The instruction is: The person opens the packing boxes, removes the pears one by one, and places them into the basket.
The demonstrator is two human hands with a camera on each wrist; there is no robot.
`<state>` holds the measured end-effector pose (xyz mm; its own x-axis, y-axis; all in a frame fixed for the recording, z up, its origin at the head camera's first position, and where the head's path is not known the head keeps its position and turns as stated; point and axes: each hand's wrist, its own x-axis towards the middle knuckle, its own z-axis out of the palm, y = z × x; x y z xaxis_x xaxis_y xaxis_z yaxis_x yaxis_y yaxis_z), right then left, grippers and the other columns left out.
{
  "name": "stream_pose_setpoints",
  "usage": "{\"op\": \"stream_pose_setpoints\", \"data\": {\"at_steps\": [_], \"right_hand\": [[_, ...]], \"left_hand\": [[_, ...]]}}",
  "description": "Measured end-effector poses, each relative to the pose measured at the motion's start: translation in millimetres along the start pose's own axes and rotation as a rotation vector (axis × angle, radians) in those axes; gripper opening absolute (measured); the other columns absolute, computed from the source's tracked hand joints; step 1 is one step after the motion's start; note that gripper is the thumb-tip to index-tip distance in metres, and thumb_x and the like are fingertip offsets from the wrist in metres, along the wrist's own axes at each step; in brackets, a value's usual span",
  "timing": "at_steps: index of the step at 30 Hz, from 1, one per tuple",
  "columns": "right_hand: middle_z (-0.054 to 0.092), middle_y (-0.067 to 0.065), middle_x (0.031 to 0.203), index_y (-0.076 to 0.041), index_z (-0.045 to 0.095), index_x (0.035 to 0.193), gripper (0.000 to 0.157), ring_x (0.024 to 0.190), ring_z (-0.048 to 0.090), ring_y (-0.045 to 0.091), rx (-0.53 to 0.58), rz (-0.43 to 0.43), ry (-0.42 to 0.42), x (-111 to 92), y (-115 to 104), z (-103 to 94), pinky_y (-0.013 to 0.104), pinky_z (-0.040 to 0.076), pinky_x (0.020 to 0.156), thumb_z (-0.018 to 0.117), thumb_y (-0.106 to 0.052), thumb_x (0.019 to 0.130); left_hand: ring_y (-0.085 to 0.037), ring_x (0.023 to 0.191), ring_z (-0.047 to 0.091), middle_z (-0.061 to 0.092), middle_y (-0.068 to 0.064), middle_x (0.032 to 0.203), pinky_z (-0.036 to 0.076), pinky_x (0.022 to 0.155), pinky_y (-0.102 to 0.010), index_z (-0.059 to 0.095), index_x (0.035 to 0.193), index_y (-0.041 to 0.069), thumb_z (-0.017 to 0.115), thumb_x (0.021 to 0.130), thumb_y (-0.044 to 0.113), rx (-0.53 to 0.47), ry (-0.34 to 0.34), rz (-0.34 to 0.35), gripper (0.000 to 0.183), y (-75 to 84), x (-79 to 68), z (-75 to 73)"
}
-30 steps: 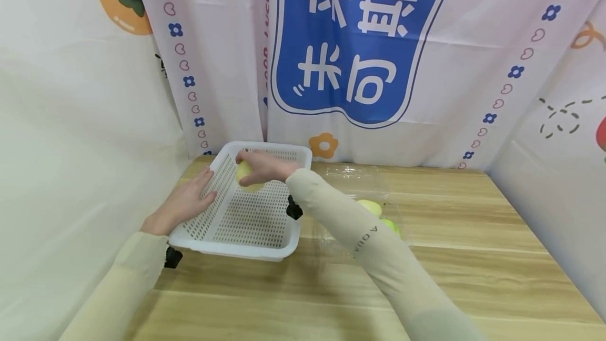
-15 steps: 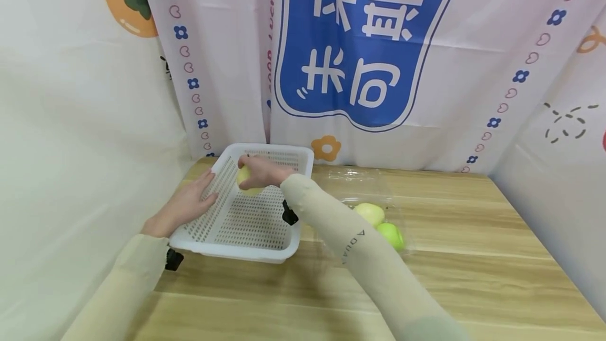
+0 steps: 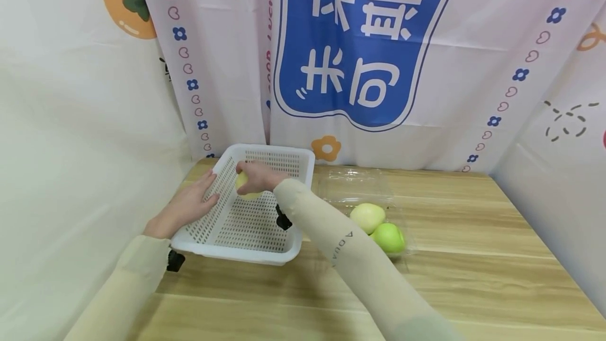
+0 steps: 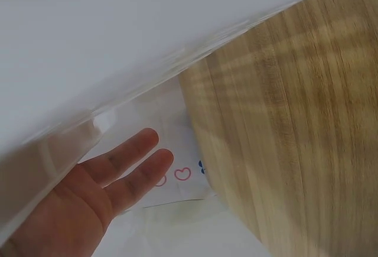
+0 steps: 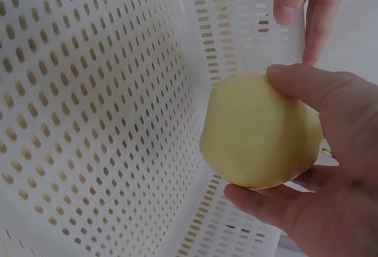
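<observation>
My right hand holds a pale yellow apple inside a white plastic basket with slotted walls. Thumb and fingers curl round the fruit from one side, close to the basket's far left corner. My left hand lies at the left rim, its thumb on the inner side. In the left wrist view two fingers stretch out straight below the white outer wall. To the right, a clear plastic box contains a pale yellow-green fruit and a bright green apple, partly behind the right sleeve.
The wooden table extends right and forward of the box. A printed curtain hangs along its back edge, and white cloth closes in the left side.
My right hand has lowered slightly into the basket with the apple. Its forearm has shifted left, uncovering more of the fruit in the clear box. The left hand stays at the rim.
</observation>
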<state>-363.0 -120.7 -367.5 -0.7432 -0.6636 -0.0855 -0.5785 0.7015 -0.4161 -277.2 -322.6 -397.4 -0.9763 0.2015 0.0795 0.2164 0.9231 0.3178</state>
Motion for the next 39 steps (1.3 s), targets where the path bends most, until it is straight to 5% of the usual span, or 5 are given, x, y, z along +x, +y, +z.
{"op": "stream_pose_setpoints", "data": {"at_steps": [9,19,29,39], "right_hand": [[0.059,-0.001,0.122,-0.018,0.052,0.130,0.051,0.106,0.053,0.013,-0.051,0.055,-0.021,-2.8,-6.1,7.2,0.027,0.051,0.087,0.075,-0.031,0.087],[0.063,-0.003,0.105,-0.012,0.060,0.117,0.030,0.091,0.056,0.010,-0.161,-0.030,-0.107,-4.8,-15.8,-5.4,0.019,0.047,0.071,0.070,-0.021,0.091],[0.063,-0.003,0.103,-0.015,0.061,0.106,0.014,0.091,0.058,0.010,-0.140,-0.040,-0.113,-10.0,-12.1,-14.5,0.018,0.050,0.074,0.064,-0.016,0.092],[0.065,-0.001,0.113,-0.012,0.059,0.121,0.024,0.095,0.061,0.011,-0.095,-0.121,-0.073,-17.0,-10.0,-27.5,0.021,0.053,0.077,0.054,-0.024,0.100]], "left_hand": [[-0.050,0.145,0.022,0.012,-0.027,0.162,0.020,0.120,-0.061,0.022,0.153,-0.004,0.049,0.100,0.026,-0.003,0.003,0.011,0.066,4.1,2.1,-1.4],[-0.049,0.146,0.020,0.011,-0.026,0.162,0.019,0.121,-0.060,0.021,0.153,-0.004,0.048,0.101,0.027,0.001,0.006,0.018,0.067,4.7,3.8,-4.1],[-0.049,0.146,0.020,0.011,-0.026,0.162,0.019,0.121,-0.060,0.021,0.153,-0.004,0.050,0.100,0.025,-0.003,0.008,0.023,0.067,1.8,5.3,-0.4],[-0.050,0.145,0.022,0.012,-0.028,0.161,0.019,0.121,-0.061,0.021,0.153,-0.005,0.050,0.100,0.024,0.016,0.011,0.033,0.067,-1.0,3.6,3.1]]}}
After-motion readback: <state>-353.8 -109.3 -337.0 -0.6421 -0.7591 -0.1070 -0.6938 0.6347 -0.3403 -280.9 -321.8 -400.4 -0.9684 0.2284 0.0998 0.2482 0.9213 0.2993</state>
